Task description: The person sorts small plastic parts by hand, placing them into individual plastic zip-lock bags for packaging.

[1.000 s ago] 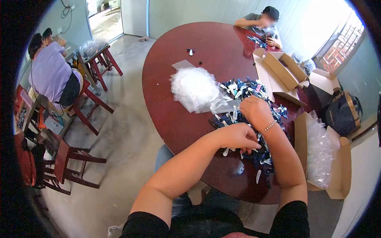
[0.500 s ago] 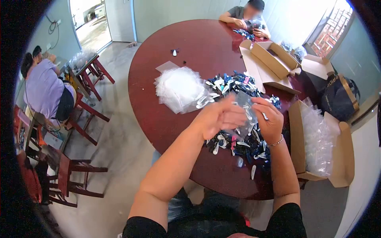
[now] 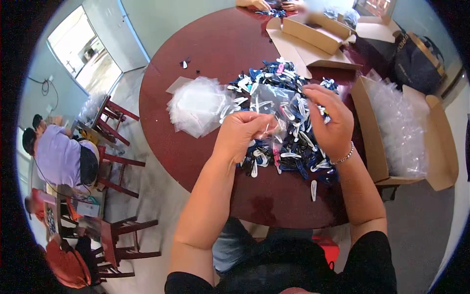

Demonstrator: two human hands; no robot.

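Clear plastic bag (image 3: pixel 269 98) hangs between my hands over a pile of hair clips (image 3: pixel 293 142) in white, navy and pink. My left hand (image 3: pixel 249 130) pinches the bag's lower edge, with its fingers pressed together. My right hand (image 3: pixel 333 117) is raised beside the bag at the right, fingers curved and apart from the thumb; no object shows in it. Left of the pile lies a stack of clear bags (image 3: pixel 196 105). A single white clip (image 3: pixel 314 190) rests near the table's front edge.
The round red table (image 3: pixel 196 44) also bears an open flat carton (image 3: pixel 313 36). At the right stands a carton (image 3: pixel 369 142) of packed clear bags. Beyond the table are a co-worker's hands (image 3: pixel 274 6). People (image 3: pixel 63 152) sit at the left near stools (image 3: pixel 120 171).
The view has shifted, so the table sits further left and higher. My left hand has lowered and closed on the bag. My right hand has come away from the bag.
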